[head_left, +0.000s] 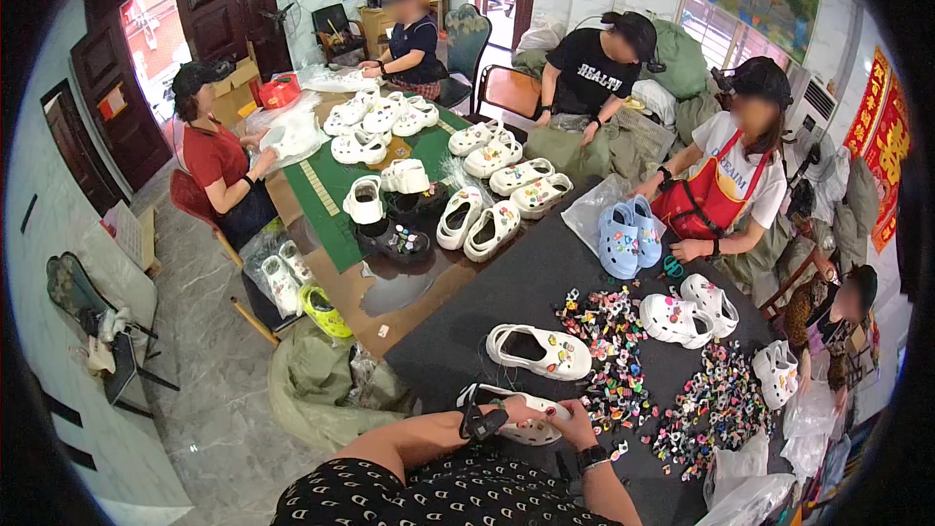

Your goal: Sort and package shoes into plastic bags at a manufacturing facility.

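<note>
A white clog [531,435] lies at the near edge of the dark table, directly before me. My left hand [523,410] reaches over it, its fingers closed on the upper of the shoe. At the toe end my right hand [580,424] grips the same clog, fingers bent in near a small reddish spot. Whether a small charm sits between the fingers is too small to make out. Just beyond lies a second white clog [539,351], colourful charms on its toe. Heaps of small shoe charms [623,370] spread to the right of both shoes.
Farther right stand more white clogs [675,319] and another heap of charms [706,419]. Blue clogs [623,242] stand before a co-worker in a red apron [696,203], beside green-handled scissors [672,266]. Plastic bags [745,487] hang at the near right edge. Other people sit around the far table.
</note>
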`<state>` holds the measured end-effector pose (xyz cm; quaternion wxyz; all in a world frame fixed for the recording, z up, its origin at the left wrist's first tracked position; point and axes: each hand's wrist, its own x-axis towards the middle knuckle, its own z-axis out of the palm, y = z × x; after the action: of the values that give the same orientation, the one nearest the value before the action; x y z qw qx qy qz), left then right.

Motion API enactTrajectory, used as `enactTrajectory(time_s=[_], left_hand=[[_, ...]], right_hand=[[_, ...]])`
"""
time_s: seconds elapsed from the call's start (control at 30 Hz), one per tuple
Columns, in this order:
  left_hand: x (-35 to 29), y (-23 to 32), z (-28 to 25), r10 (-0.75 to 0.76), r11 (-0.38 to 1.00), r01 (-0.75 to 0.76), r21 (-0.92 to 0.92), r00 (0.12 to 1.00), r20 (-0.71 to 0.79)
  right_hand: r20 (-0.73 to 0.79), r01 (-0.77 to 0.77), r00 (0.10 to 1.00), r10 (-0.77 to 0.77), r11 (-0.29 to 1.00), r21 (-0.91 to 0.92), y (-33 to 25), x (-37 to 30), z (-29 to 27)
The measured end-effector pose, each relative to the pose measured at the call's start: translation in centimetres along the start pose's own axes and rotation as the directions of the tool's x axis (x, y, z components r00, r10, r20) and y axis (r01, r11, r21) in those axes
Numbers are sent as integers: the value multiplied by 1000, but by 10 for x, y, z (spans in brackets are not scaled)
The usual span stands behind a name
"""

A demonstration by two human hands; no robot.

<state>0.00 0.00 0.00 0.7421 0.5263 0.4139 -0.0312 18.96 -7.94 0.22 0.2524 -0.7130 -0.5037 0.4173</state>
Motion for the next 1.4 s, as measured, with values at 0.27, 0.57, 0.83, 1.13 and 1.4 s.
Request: enactTrajectory(time_s=[0.27,0.57,0.83,1.13,1.4], left_hand=[[-53,7,-16,325,724,-224,653,945,-36],[-104,5,-51,530,174,-260,950,838,132],[-79,22,-40,653,-121,-133,984,736,180],[-88,-4,-16,609,2,-268,963,764,212],[-91,-11,-11,627,-36,-266,963,745,229]], right_hand=[[-26,12,1000,-10,997,80,-18,-10,-10],[-52,20,998,-18,999,34,-21,5,-22],[-160,136,981,-110,977,163,-6,20,-41],[-87,90,993,-74,976,200,-13,-11,-40],[-201,440,825,-529,823,-358,-37,-2,-32]])
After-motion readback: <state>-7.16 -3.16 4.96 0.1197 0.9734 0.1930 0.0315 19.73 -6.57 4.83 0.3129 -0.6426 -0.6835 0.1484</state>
